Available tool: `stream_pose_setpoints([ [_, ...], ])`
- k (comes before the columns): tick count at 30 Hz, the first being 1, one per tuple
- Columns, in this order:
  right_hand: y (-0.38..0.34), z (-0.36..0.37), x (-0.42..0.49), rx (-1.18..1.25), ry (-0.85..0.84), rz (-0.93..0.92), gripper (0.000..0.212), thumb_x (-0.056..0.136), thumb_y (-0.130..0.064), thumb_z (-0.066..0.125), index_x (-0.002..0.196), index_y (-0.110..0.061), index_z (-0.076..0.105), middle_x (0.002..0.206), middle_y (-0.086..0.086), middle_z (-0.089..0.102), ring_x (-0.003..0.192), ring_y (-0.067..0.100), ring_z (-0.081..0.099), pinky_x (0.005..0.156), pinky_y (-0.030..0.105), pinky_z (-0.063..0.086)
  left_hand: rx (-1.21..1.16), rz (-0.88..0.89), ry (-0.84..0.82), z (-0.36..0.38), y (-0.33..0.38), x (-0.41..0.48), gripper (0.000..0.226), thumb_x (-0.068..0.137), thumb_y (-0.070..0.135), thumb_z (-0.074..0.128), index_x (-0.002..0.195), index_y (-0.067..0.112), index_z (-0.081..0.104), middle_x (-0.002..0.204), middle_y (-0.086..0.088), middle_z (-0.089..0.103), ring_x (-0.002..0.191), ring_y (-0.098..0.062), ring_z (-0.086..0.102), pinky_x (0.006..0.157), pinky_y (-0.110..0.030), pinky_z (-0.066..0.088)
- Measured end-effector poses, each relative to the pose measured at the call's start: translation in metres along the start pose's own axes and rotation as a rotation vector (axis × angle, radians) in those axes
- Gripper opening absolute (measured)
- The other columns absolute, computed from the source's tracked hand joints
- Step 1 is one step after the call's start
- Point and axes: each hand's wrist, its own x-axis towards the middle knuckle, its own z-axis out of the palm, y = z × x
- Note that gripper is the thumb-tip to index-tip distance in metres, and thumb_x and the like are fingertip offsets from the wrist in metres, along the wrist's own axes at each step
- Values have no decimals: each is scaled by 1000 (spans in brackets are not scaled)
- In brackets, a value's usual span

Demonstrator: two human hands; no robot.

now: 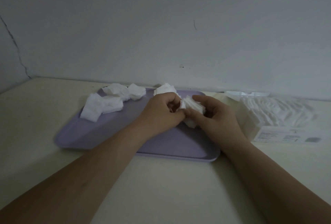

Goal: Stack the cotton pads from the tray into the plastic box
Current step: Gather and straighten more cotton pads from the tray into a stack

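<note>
Bundle of cotton pads (192, 105) clamped between my left hand (161, 111) and right hand (215, 114), the 2 hands together, fingers curled round it just above the tray (107, 134). I see loose pads (111, 102) on the tray left of the hands and 1 pile (164, 88) just beyond them. Right of the right hand the plastic box (279, 116) stands on the worktop (161, 188), with pads stacked inside.

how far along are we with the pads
Well under way. Done: the box at right already holds many pads. In hand: the left hand and right hand grip a bunch over the tray. Left: a big pile at the tray's far left and a small pile behind the hands.
</note>
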Motion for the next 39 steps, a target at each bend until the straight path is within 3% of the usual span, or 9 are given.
stream_pose_setpoints([
  [4, -1, -2, -1, -80, 98, -66, 34, 90, -28, 75, 123, -33, 71, 98, -9, 76, 83, 7, 70, 82, 22, 57, 172, 50, 143, -18, -4, 10, 24, 86, 16, 70, 108, 26, 71, 107, 9, 63, 76, -2, 60, 76, -15, 47],
  [7, -2, 0, -2, -96, 104, -80, 31, 94, -21, 70, 122, -34, 72, 98, -8, 75, 80, 7, 66, 76, 8, 49, 395, 60, 24, -18, -15, 12, 33, 95, 26, 66, 127, 22, 68, 132, 0, 56, 109, -20, 62, 99, -31, 48],
  [12, -3, 3, -3, -253, 69, -112, 31, 94, -21, 69, 123, -31, 72, 106, -9, 69, 80, -13, 57, 79, 0, 39, 412, 93, 12, -13, -17, 10, 7, 89, 27, 73, 93, 22, 73, 99, 2, 62, 86, -18, 62, 83, -40, 54],
  [17, -8, 2, -5, -304, 51, -107, 40, 90, -15, 68, 127, -30, 70, 103, -6, 68, 77, -10, 57, 75, 0, 40, 412, -114, -69, -17, -12, 12, 57, 83, 47, 77, 132, 25, 57, 122, 3, 65, 104, -19, 65, 94, -36, 53],
  [21, -7, 0, -4, -261, 112, -84, 43, 92, -14, 64, 133, -29, 65, 110, -1, 71, 90, 11, 64, 85, 15, 45, 425, -86, -180, -21, -4, 13, 60, 86, 38, 78, 138, 20, 54, 135, -1, 62, 119, -18, 59, 90, -19, 43],
  [24, -8, -1, -6, -232, 131, -51, 49, 93, -16, 63, 140, -29, 59, 123, 1, 70, 107, 17, 65, 103, 34, 50, 265, -89, -203, -23, 0, 9, 47, 85, 24, 80, 127, 17, 61, 118, 4, 61, 107, -7, 56, 71, 5, 33],
  [29, -10, -1, -6, -240, 139, -24, 50, 93, -16, 63, 141, -28, 57, 121, -1, 69, 96, 9, 59, 98, 29, 51, 32, -193, -124, -28, -3, 11, 23, 77, 26, 82, 95, 16, 72, 87, -1, 73, 77, -15, 68, 66, -26, 53],
  [33, -10, -2, -5, -211, 153, 3, 57, 90, -21, 69, 145, -25, 53, 124, -11, 64, 109, 7, 61, 94, 18, 46, -406, -262, -144, -29, -3, 12, 51, 64, 24, 81, 112, 9, 69, 88, -4, 68, 73, -14, 59, 54, -26, 43],
  [39, -3, -5, 0, -113, 124, 28, 51, 79, -24, 82, 129, -19, 68, 108, -11, 76, 97, 2, 71, 88, 26, 58, -500, -181, -275, -17, -2, 4, 15, 76, 14, 83, 85, 24, 75, 79, 1, 67, 70, -12, 59, 57, -23, 47],
])
